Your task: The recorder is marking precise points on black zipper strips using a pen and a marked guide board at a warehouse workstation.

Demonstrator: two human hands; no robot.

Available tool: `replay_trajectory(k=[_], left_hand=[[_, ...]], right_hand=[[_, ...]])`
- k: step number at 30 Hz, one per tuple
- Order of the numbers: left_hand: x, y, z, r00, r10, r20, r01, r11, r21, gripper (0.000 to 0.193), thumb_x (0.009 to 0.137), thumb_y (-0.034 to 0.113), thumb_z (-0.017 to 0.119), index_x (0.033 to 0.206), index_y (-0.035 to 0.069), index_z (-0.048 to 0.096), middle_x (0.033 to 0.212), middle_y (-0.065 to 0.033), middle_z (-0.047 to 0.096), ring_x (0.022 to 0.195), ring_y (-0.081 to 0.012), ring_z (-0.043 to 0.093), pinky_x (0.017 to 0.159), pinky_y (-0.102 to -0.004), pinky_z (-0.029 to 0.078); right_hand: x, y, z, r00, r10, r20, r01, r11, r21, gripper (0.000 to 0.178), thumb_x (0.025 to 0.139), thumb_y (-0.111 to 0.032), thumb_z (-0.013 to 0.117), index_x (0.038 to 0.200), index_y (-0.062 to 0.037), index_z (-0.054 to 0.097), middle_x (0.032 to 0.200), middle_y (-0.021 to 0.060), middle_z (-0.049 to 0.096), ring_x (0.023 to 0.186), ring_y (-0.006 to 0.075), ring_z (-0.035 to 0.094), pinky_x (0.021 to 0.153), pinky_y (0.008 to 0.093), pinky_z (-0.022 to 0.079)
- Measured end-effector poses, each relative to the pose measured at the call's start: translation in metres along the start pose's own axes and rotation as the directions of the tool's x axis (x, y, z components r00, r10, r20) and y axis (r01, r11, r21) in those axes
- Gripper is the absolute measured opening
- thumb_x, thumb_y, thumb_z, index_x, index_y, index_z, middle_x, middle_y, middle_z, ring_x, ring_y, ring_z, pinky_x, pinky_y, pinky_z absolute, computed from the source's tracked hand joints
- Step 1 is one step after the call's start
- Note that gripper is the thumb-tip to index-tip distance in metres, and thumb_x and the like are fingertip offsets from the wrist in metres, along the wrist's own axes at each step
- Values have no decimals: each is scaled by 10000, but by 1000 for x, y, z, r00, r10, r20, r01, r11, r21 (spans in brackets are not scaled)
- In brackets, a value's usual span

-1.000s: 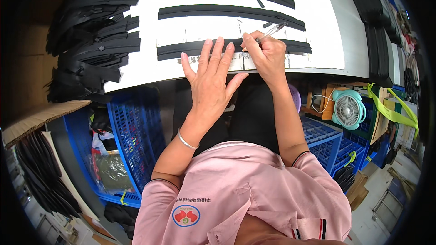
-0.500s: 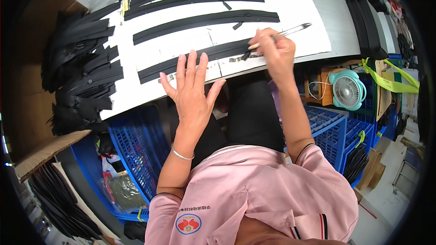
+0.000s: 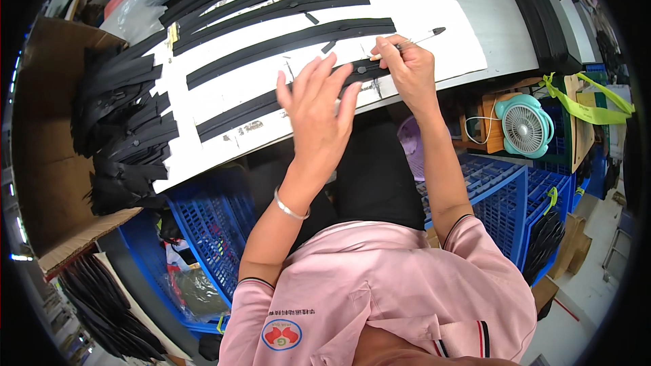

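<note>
Black zipper strips lie in rows across a white board (image 3: 468,47). Over the nearest zipper (image 3: 237,117), my left hand (image 3: 319,122) has its fingers spread and holds nothing; whether the fingertips touch the strip, I cannot tell. My right hand (image 3: 410,74) pinches a slim pale stick (image 3: 424,37) with a dark pointed end, like a thin brush. Its light end is beside a round slider (image 3: 361,69) at the strip's right part. Behind it lies a second zipper (image 3: 271,47), with a small black pull tab (image 3: 329,47) below its edge.
Black strips (image 3: 122,102) are heaped at the board's left end, beside a cardboard box (image 3: 51,129). Blue plastic crates (image 3: 203,224) stand below the table on both sides. A turquoise fan (image 3: 525,127) is at the right, under a yellow-green ribbon (image 3: 590,115).
My left hand has moved right along the nearest zipper toward my right hand. The round slider now shows between them; that strip's pull tab is no longer visible. The view has shifted slightly.
</note>
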State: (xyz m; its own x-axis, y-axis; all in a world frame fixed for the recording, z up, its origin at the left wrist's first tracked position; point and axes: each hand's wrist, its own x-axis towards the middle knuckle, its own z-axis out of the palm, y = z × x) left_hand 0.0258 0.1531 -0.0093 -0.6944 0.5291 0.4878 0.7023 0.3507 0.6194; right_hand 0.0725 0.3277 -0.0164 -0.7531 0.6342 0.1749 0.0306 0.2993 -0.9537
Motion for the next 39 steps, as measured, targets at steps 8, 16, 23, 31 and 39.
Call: replay_trajectory(k=[8,16,23,31,39], left_hand=[[16,-3,34,999,-19,25,19,1000,2,153,866,126,740,992,40,739,1189,-79,677,1174,-273,573,1154,-585,229],[16,-2,34,998,-52,25,51,998,48,151,858,152,750,989,78,755,1179,-34,702,1177,-240,588,1170,-533,226],[14,-1,33,999,-39,31,38,999,36,171,839,134,764,985,47,747,1196,-58,679,1187,-260,573,1166,-578,206],[14,-1,35,1000,-27,9,27,999,31,185,823,127,783,988,48,751,1195,-59,688,1187,-266,583,1169,-579,207],[12,-6,35,999,-29,-17,30,998,58,195,823,148,789,1003,81,756,1197,-48,694,1192,-260,586,1164,-566,225]], right_hand=[[1,-2,-1,998,-49,32,51,995,-81,235,995,-214,675,921,-11,767,656,18,631,593,32,522,512,209,369],[3,5,-1,992,-87,92,107,964,-244,236,978,-200,691,935,22,756,736,45,719,638,65,618,561,224,468],[0,6,-1,995,-78,62,88,981,-174,219,962,-172,703,907,35,751,728,56,721,638,72,627,565,228,473],[-3,10,-10,970,-193,149,216,963,-158,209,951,-132,692,827,30,739,664,66,695,583,85,595,516,260,433],[-1,4,-1,934,-322,156,352,905,-239,224,900,-151,710,730,-6,701,639,103,662,560,247,626,546,349,464]])
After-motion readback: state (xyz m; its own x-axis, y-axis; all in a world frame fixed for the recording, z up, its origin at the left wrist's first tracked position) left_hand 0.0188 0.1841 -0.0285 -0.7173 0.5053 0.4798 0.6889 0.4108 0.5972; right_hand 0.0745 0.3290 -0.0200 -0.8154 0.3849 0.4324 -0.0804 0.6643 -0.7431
